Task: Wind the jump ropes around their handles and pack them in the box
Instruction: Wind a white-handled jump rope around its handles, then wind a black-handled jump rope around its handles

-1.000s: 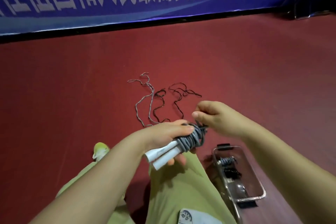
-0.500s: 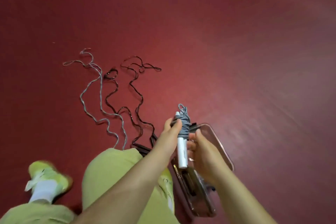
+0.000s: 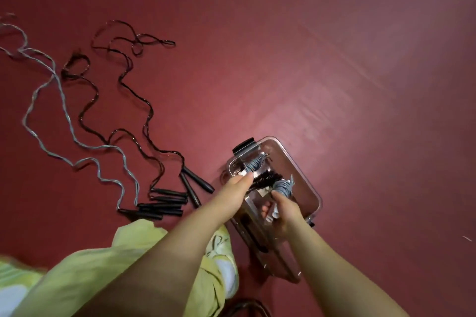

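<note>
I count one grey rope and two black ropes loose on the floor left of the box, black handles bunched near its left side. Left hand, fingers pressed together, reaches in at the box's left rim. Inside: three wound bundles, two grey, one black. Right hand grips the near grey bundle. Can't read any writing.

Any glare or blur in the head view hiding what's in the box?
Head view: a broad sheen on the red floor beside the clear box; its walls reflect, yet grey wound rope and black wound rope read clearly; trouser leg at lower left is motion-blurred.
</note>
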A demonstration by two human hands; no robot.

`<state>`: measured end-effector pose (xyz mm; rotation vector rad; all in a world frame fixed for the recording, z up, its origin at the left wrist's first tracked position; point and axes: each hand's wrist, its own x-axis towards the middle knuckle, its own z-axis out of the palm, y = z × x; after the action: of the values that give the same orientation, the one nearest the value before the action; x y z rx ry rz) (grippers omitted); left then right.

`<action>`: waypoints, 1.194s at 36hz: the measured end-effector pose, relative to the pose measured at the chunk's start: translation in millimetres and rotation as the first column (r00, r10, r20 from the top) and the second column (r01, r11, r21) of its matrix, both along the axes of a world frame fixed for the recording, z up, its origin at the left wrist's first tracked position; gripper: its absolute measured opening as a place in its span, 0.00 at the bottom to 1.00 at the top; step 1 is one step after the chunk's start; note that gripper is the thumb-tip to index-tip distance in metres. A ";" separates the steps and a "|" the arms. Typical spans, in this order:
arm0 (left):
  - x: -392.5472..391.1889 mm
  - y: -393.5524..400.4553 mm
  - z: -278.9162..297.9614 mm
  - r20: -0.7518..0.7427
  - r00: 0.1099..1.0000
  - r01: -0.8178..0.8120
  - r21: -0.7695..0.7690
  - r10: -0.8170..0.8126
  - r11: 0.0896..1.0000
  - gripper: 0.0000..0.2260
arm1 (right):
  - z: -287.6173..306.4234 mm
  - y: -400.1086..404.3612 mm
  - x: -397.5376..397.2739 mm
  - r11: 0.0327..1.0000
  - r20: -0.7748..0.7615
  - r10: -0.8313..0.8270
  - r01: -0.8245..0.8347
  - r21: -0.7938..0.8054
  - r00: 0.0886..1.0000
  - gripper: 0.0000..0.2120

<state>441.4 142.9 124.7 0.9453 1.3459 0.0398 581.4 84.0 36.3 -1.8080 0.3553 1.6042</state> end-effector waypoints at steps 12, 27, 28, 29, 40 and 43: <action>-9.8 6.6 -25.9 -0.090 0.986 0.144 -0.006 -0.144 0.990 0.26 | -56.9 -0.7 7.4 0.987 0.128 0.140 -0.129 -0.095 0.982 0.21; -135.9 62.5 11.5 -0.219 0.970 0.160 0.253 -0.105 0.954 0.24 | 5.9 47.1 -94.8 0.691 0.393 0.549 -0.665 0.283 0.738 0.18; -153.4 65.5 12.3 -0.219 0.974 0.121 0.258 -0.064 0.959 0.23 | 4.4 52.2 -105.0 0.684 0.371 0.562 -0.668 0.294 0.739 0.18; -170.6 67.0 11.9 -0.219 0.975 0.080 0.254 -0.024 0.964 0.23 | 4.2 56.4 -117.0 0.680 0.348 0.568 -0.664 0.311 0.746 0.17; -265.3 22.1 -67.0 -0.173 0.955 -0.206 0.194 0.240 0.959 0.19 | -45.2 79.9 -215.0 0.588 0.182 0.729 -0.740 0.327 0.660 0.09; -276.8 6.4 -100.5 -0.157 0.924 -0.336 0.110 0.350 0.935 0.18 | -68.3 89.7 -232.7 0.554 0.171 0.771 -0.778 0.296 0.613 0.10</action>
<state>164.5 149.3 24.2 0.7833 1.6729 0.2882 348.8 173.7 -32.0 -1.7791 -0.8484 2.0390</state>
